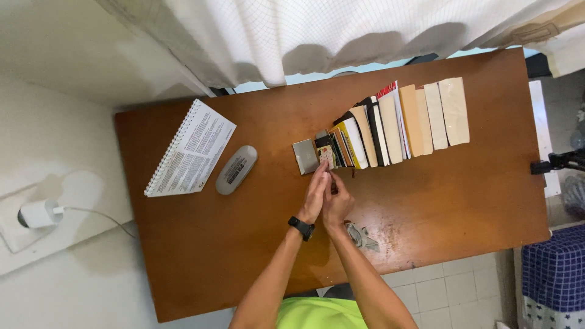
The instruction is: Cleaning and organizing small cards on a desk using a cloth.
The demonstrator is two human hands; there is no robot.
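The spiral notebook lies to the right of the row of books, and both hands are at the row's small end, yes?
Not quite. In the head view the notebook lies left of the books. Both the left hand and right hand are at the row's small end.

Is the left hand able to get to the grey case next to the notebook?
Probably yes. The left hand is at the row of books, pressed against the right hand. Only bare table lies between it and the grey case, with nothing in the way.
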